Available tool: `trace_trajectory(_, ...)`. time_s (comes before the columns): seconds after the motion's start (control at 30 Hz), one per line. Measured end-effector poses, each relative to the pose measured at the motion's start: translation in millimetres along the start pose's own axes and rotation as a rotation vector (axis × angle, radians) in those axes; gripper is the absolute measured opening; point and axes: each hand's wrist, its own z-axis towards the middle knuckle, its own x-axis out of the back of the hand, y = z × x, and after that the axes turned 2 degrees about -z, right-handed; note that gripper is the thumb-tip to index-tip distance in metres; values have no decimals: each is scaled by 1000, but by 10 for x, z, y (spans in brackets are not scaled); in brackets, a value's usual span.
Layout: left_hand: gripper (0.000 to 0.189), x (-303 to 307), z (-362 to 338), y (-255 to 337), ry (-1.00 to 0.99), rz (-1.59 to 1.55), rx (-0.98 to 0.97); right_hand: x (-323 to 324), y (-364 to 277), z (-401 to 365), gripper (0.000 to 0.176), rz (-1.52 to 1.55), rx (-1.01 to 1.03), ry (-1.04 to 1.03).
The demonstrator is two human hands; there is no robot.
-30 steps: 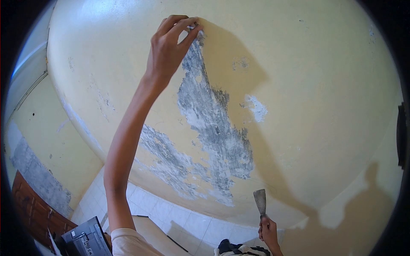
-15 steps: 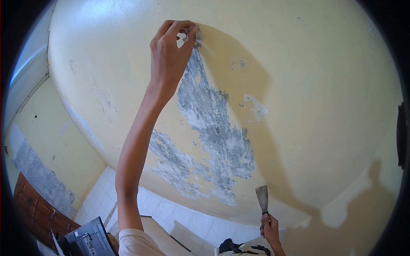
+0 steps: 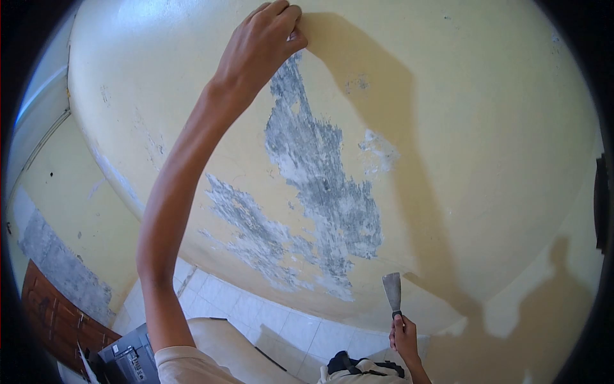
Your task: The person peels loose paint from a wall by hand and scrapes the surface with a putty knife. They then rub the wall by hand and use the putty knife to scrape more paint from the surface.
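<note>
**A:** What sits at the far left?

**B:** Low in the corner there is a brown wooden panel, with a dark box just beside it. Next to them is a white tiled floor, all bent by a strongly curved lens.

**A:** And the hands?

**B:** A bare arm rises from the bottom edge to the top of the frame. The left hand shows its back, fingertips bunched tight against a pale yellow wall. They press right at the upper tip of a bare patch. It reads as a pinch at the paint's loose edge, though whether a flake sits between the fingers cannot be told.

**A:** Describe the patch.

**B:** It is grey, streaked plaster where the paint is gone. It runs down from the fingertips and forks toward the lower left. Just right of it is a small whitish spot.

**A:** The other hand?

**B:** Low and right of centre, the right hand is clenched round the handle of a scraper, blade upright, below the patch. It seems parked there — kept clear of the hand above. Whether the blade touches the wall I cannot tell.

**A:** Further right?

**B:** Unbroken yellow paint, with a soft shadow low on it.
</note>
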Motion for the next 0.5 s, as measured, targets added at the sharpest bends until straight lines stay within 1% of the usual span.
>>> trace_trajectory(0.07,22,-60,-29,66,-58,-229,-2,-41,8,-9,40,11,10,-8)
trace_trajectory(0.1,23,-111,-111,159,-75,-298,-113,-48,5,-11,40,28,35,-16)
trace_trajectory(0.17,15,-50,-359,630,-123,-450,-158,-67,-5,-28,40,40,33,-24)
trace_trajectory(0.23,10,-61,-627,854,-9,-337,-126,-73,8,-45,40,58,36,-31)
trace_trajectory(0.27,12,-115,-671,769,77,-316,-69,-73,26,-63,41,41,37,-24)
trace_trajectory(0.3,15,-181,-672,600,226,-223,6,-87,38,-77,42,27,35,-13)
trace_trajectory(0.37,33,-257,-521,349,451,53,180,-89,79,-83,42,33,13,-6)
trace_trajectory(0.4,33,-315,-491,332,449,41,189,-85,116,-106,42,35,-11,-4)
trace_trajectory(0.43,24,-372,-454,378,316,155,317,-105,121,-136,42,27,-25,9)
trace_trajectory(0.47,20,-447,-445,473,177,264,445,-136,96,-150,42,18,-28,11)
trace_trajectory(0.5,49,-693,-537,667,473,-38,350,-157,75,-154,43,8,-30,14)
